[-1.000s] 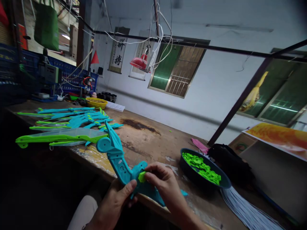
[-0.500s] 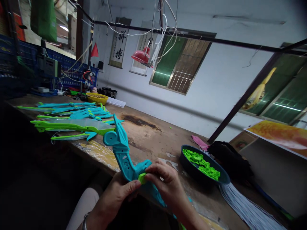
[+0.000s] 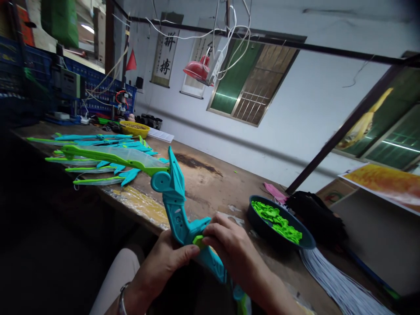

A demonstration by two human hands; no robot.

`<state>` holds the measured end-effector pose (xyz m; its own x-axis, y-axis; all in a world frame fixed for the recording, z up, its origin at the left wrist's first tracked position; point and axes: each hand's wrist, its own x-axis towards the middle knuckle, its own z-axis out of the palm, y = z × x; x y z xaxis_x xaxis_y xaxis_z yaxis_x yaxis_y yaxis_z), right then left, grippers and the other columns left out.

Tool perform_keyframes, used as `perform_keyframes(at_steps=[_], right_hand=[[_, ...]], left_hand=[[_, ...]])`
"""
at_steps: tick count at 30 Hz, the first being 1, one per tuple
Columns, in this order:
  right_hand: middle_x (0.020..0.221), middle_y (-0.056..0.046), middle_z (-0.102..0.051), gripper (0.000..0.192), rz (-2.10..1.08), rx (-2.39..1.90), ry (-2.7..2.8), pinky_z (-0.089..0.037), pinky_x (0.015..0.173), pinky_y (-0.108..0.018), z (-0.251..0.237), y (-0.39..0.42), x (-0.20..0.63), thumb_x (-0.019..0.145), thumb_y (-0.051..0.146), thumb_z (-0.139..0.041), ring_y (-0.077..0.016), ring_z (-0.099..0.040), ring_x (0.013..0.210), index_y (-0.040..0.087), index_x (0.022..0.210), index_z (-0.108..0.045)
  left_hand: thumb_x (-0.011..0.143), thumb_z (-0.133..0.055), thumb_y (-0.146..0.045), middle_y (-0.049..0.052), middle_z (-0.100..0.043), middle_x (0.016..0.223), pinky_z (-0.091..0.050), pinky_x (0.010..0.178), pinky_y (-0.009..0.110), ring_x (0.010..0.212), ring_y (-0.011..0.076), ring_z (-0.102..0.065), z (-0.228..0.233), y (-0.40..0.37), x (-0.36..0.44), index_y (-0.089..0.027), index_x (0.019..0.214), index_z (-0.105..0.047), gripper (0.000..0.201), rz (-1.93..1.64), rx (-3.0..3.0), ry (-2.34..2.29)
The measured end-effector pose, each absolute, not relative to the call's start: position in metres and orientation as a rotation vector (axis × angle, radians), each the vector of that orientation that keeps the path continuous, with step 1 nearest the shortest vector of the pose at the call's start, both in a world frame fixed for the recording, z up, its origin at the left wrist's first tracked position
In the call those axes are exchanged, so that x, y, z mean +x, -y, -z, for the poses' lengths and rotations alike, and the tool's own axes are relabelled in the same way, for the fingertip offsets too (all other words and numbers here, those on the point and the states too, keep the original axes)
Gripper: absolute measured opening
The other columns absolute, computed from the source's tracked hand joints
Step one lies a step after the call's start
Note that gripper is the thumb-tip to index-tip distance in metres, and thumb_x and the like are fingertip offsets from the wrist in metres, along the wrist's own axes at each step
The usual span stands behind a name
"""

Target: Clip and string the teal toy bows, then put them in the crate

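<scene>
bow (image 3: 175,203): it is leaning in both hands over the near edge of the worktop (image 3: 210,188), its blue middle curving down toward the right.
upper limb (image 3: 108,155): this green part with its clear panel is stretching left from the bow's top, in front of the pile.
lime piece (image 3: 197,241): it is sitting at the bow's middle, between the left thumb and the right fingertips.
left hand (image 3: 164,264): its grip is clamping on the bow from below, the thumb lying along the front, its tip just beside the lime piece.
right hand (image 3: 234,249): its grip is closing on the lime piece, fingertips together, covering part of the bow.
bracelet (image 3: 122,299): it is circling the left wrist.
pile (image 3: 130,176): more blue and green bows are lying on the worktop at the left.
bowl (image 3: 308,244): it is standing on the worktop, right of the right hand, holding green parts (image 3: 277,224).
strips (image 3: 331,280): these pale lengths are fanning out beside the bowl.
basin (image 3: 136,133): it is standing beyond the pile, yellow and filled.
lamp (image 3: 197,69): it is hanging above, red, before the wall.
</scene>
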<state>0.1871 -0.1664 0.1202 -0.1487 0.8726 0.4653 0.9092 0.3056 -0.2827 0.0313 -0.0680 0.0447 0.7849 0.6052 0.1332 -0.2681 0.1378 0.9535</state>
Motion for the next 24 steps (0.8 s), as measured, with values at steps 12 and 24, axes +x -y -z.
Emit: perform_keyframes(at_steps=[12, 24], right_hand=[[0.097, -0.007, -0.058, 0.018, 0.291, -1.464, 2.017, -0.05, 0.065, -0.023, -0.103, 0.176, 0.182, 0.102, 0.015, -0.05, -0.0154, -0.061, 0.079, 0.021, 0.113, -0.063], [0.098, -0.003, -0.06, 0.019, -0.136, -1.489, 1.935, -0.049, 0.069, -0.022, -0.11, 0.181, 0.199, 0.092, 0.013, -0.067, -0.014, -0.061, 0.083, 0.026, 0.106, -0.068]], left_hand=[[0.075, -0.081, -0.042, -0.006, -0.043, 0.064, -0.022, 0.049, 0.023, 0.054, 0.0065, -0.03, -0.026, 0.076, 0.036, -0.016, 0.086, -0.062, 0.033, -0.57, 0.98, -0.283], [0.068, -0.084, -0.036, -0.008, -0.045, 0.058, -0.021, 0.045, 0.022, 0.048, 0.0046, -0.031, -0.031, 0.086, 0.035, -0.014, 0.087, -0.059, 0.039, -0.488, 0.897, -0.309]])
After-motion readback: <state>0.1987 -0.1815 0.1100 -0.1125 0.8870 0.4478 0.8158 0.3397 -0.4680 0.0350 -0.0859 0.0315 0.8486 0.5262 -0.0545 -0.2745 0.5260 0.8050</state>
